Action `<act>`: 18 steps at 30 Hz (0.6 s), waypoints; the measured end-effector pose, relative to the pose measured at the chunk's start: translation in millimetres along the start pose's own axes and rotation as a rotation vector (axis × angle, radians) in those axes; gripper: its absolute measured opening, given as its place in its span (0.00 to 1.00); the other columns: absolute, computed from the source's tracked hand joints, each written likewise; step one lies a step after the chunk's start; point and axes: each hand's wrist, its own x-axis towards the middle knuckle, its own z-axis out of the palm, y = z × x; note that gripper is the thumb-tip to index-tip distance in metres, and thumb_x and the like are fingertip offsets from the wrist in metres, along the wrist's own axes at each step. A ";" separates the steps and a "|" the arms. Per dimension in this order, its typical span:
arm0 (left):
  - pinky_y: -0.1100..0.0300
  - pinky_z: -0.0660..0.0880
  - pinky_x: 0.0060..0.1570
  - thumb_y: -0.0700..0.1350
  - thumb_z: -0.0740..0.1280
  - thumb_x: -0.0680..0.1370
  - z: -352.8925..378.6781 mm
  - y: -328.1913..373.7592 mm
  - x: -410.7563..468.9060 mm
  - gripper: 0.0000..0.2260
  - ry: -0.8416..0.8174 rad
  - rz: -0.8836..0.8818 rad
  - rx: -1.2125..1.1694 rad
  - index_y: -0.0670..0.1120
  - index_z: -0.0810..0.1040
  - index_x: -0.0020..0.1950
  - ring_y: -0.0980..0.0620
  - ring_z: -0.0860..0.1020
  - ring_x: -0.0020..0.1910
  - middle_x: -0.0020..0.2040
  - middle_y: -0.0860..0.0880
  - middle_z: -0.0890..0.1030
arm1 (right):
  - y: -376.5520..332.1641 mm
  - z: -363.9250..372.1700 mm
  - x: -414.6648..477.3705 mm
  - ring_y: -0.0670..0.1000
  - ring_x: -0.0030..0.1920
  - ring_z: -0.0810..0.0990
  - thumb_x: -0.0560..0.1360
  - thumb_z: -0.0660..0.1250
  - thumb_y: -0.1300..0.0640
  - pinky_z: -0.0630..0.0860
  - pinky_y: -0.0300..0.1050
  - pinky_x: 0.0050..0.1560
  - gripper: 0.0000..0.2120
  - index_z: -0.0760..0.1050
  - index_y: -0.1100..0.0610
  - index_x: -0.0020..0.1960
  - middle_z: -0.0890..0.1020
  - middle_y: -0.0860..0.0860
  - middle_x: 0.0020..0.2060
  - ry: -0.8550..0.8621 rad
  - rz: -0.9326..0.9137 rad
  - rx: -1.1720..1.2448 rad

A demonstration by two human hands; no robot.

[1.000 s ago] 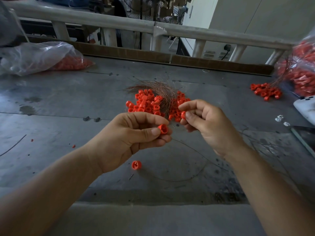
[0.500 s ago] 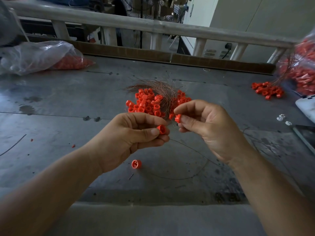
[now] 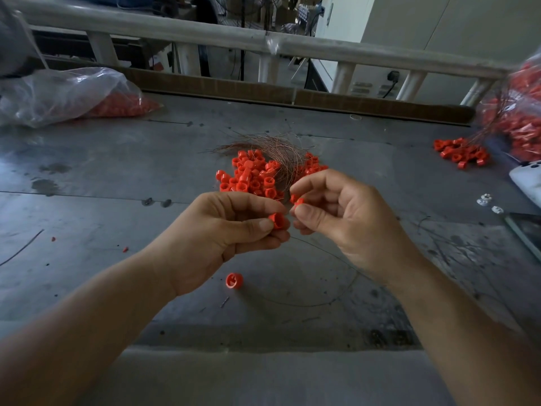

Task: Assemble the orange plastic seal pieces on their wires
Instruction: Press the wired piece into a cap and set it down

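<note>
Our left hand [image 3: 222,241] pinches a cap [image 3: 277,221], our right hand [image 3: 348,221] a smaller piece [image 3: 298,201]; the far-left bag [image 3: 58,95] holds orange pieces.

Grey, stained tabletop [image 3: 117,177] — at frame centre a heap of orange seal pieces [image 3: 248,177] with a bundle of thin wires [image 3: 278,148] draped across. Below centre, one lone orange piece [image 3: 234,280]. Upper left, a clear bag [image 3: 64,95] of more; upper right, a smaller cluster [image 3: 459,152].

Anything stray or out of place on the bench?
One lone orange seal piece lies on the table just under the left hand, apart from the main pile. Two small orange bits lie further left, possibly broken fragments.
</note>
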 end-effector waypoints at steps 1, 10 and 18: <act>0.65 0.78 0.35 0.34 0.66 0.63 0.3 -0.1 0.5 0.10 0.008 0.009 -0.003 0.41 0.84 0.40 0.49 0.83 0.37 0.39 0.42 0.84 | 0.9 1.2 -0.3 0.47 0.40 0.81 0.71 0.68 0.63 0.79 0.40 0.45 0.09 0.74 0.49 0.45 0.79 0.50 0.39 0.008 -0.009 -0.033; 0.65 0.79 0.35 0.36 0.67 0.62 0.5 -1.8 1.4 0.11 0.080 0.058 0.075 0.38 0.79 0.43 0.50 0.83 0.35 0.36 0.42 0.83 | 5.4 13.4 -1.3 0.40 0.38 0.81 0.66 0.73 0.65 0.76 0.31 0.41 0.15 0.77 0.45 0.41 0.81 0.42 0.34 0.067 -0.133 -0.129; 0.66 0.78 0.35 0.37 0.68 0.61 1.1 -2.3 1.2 0.09 0.093 0.084 0.142 0.41 0.81 0.40 0.50 0.82 0.34 0.35 0.42 0.83 | 7.6 16.7 -0.9 0.39 0.39 0.81 0.64 0.74 0.65 0.75 0.30 0.42 0.16 0.78 0.45 0.41 0.81 0.40 0.38 0.099 -0.178 -0.171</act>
